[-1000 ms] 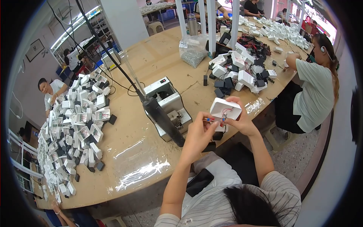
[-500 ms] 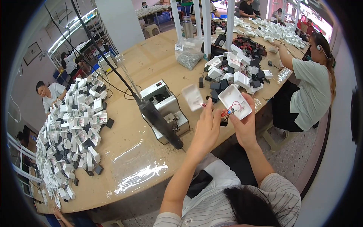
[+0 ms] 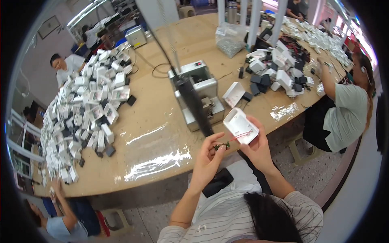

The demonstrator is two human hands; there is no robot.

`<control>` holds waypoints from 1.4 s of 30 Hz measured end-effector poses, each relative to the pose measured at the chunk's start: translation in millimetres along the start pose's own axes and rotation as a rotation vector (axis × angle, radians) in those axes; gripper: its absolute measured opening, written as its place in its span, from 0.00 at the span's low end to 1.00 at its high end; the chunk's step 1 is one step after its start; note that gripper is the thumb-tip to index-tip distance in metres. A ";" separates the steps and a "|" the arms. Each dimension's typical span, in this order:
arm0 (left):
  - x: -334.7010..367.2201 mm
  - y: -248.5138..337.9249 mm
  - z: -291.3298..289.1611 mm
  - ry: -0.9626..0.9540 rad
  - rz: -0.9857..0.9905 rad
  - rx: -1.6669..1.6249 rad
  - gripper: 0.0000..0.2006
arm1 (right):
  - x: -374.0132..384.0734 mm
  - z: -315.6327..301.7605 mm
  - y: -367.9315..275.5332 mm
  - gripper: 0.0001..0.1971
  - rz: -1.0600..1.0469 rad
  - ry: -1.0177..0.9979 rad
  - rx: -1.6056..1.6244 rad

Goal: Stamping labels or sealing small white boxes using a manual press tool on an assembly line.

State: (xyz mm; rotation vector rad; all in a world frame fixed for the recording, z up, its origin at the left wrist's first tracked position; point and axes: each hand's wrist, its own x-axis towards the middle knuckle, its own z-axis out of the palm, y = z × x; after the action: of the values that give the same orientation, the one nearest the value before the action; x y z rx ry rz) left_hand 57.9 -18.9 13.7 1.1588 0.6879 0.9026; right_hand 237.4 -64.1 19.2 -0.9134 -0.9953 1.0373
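Observation:
My right hand grips a white plastic housing, its hollow side facing up. Thin red wires run from inside it to a small green circuit board, pinched between the thumb and fingers of my left hand. Just beyond the housing, another white shell lies on the table beside a black block. Left of my hands hangs a black electric screwdriver, in front of a metal screw-feeder machine.
A large heap of white housings and black blocks covers the table's left side. A smaller pile lies at the right, near a clear bag of screws. Co-workers sit at the right, far left and lower left.
My left hand has drawn the circuit board out to the left of the housing, wires trailing. Both hands sit lower in view, and the whole view has shifted.

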 end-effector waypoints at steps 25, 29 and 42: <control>-42.1 25.8 -98.4 0.180 0.207 0.960 0.16 | -7.8 63.2 67.4 0.33 -0.345 -0.620 -0.922; -35.4 43.7 -102.5 0.083 0.122 0.888 0.15 | -2.2 60.7 55.8 0.31 -0.259 -0.604 -0.911; -29.1 20.2 -76.8 0.161 0.069 0.945 0.13 | 11.8 37.4 46.3 0.30 0.062 -0.701 -0.632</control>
State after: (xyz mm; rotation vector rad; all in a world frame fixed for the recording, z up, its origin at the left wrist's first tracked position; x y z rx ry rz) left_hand -25.7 -5.8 12.2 1.9575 1.2821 0.7312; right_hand 192.6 -36.2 -10.8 -1.1096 -1.9659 1.1406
